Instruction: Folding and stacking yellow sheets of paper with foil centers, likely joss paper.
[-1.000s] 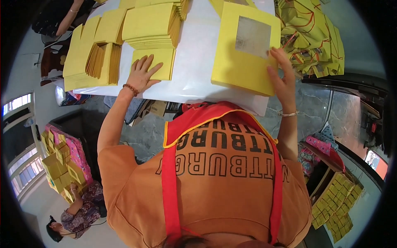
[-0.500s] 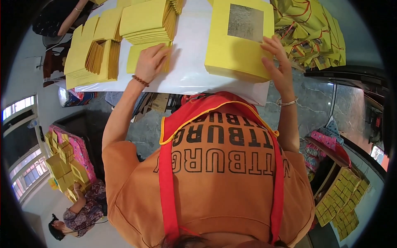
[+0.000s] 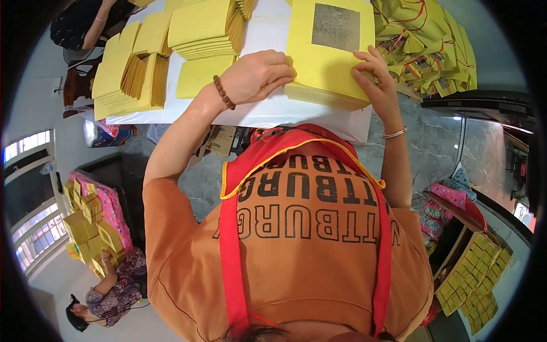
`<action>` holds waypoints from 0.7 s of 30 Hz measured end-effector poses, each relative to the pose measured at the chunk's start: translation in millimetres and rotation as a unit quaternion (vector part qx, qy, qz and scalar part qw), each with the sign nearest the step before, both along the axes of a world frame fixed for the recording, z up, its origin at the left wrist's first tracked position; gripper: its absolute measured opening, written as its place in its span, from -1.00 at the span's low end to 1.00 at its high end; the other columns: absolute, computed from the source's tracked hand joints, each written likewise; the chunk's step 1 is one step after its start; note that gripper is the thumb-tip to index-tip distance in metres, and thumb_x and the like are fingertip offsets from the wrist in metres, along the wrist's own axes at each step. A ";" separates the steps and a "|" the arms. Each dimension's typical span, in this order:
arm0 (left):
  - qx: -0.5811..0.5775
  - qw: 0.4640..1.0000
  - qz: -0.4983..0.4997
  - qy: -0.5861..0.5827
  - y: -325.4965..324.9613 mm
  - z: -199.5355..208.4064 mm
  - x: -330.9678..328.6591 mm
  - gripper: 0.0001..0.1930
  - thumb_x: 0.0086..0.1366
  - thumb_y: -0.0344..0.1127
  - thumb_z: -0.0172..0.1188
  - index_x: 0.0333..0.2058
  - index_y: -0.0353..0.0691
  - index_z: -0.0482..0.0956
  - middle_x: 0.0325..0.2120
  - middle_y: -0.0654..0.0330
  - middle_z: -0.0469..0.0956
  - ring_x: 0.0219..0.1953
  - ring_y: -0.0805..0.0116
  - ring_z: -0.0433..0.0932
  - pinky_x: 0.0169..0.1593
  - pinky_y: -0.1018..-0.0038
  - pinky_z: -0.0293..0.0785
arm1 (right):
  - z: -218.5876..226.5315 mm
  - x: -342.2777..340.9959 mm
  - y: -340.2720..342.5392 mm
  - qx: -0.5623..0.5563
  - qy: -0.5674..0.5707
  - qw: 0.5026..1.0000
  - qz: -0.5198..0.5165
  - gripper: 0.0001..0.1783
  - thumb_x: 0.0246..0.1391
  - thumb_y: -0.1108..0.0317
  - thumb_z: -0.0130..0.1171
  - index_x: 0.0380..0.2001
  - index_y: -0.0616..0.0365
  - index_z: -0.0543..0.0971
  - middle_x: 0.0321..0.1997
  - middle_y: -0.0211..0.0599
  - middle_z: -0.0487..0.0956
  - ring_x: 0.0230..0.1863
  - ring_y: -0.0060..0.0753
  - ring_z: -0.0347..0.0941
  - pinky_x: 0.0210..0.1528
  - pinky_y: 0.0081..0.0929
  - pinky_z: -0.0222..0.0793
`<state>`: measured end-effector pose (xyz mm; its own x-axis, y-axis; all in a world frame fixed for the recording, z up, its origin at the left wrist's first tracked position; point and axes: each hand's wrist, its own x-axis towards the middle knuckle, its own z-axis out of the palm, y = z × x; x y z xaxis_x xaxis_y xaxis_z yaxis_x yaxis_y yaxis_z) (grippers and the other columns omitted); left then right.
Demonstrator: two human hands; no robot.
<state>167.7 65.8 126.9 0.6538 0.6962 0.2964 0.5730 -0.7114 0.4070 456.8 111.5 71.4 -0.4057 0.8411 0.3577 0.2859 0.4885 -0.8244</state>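
Observation:
A thick stack of yellow paper sheets [image 3: 325, 62] with a silver foil square [image 3: 336, 27] on the top sheet lies on the white table [image 3: 268, 114]. My left hand [image 3: 256, 74], with a bead bracelet at the wrist, grips the stack's near left edge. My right hand [image 3: 376, 85], with a thin bangle, pinches the near right corner of the stack, fingertips on the top sheet. Both hands hold the same stack.
Several piles of plain yellow sheets [image 3: 199, 28] sit to the left on the table, more at the far left [image 3: 128, 74]. Folded yellow pieces with red string [image 3: 427, 45] are heaped at right. A person sits on the floor lower left [image 3: 108, 296] beside yellow bundles [image 3: 91, 228].
My left hand moved right from the plain yellow pile onto the left edge of the foil-marked stack. The right hand stayed on that stack, which shifted slightly.

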 end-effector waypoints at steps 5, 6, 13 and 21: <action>-0.100 0.995 -0.004 0.005 18.2 10.2 -2.6 -0.84 0.20 -0.30 0.11 -0.35 -0.29 0.53 -0.48 0.13 0.47 -0.46 0.19 0.46 -0.35 0.41 0.39 | -8.0 9.1 5.8 -0.021 0.041 0.998 0.046 -0.78 0.16 0.27 -0.03 -0.32 0.16 0.54 0.10 -0.30 0.43 0.35 -0.12 -0.04 0.31 -0.23 -0.16; -0.139 0.990 -0.005 -0.014 21.6 12.3 -3.5 -0.84 0.20 -0.30 0.10 -0.36 -0.29 0.53 -0.51 0.15 0.47 -0.46 0.25 0.46 -0.36 0.45 0.38 | -8.5 9.9 6.6 -0.023 0.047 0.997 0.056 -0.70 0.21 0.21 -0.12 -0.31 0.16 0.54 0.11 -0.28 0.42 0.35 -0.12 -0.07 0.33 -0.23 -0.20; -0.402 0.901 0.042 -0.159 44.6 -2.4 -9.7 -0.79 0.16 -0.29 0.07 -0.44 -0.34 0.55 -0.56 0.30 0.51 -0.50 0.54 0.51 -0.36 0.61 0.45 | -15.6 16.4 12.0 -0.042 0.102 0.988 0.110 -0.63 0.15 0.13 -0.15 -0.20 0.13 0.51 0.18 -0.23 0.35 0.39 -0.14 -0.18 0.35 -0.20 -0.30; -0.515 0.831 0.039 -0.209 61.0 -12.7 -12.6 -0.84 0.13 -0.31 0.08 -0.46 -0.27 0.56 -0.59 0.35 0.50 -0.57 0.62 0.50 -0.39 0.67 0.46 | -3.1 14.9 5.4 -0.094 0.070 0.987 0.113 -0.28 -0.33 0.22 0.36 0.04 0.00 0.41 0.19 -0.45 0.34 0.40 -0.18 -0.20 0.38 -0.22 -0.32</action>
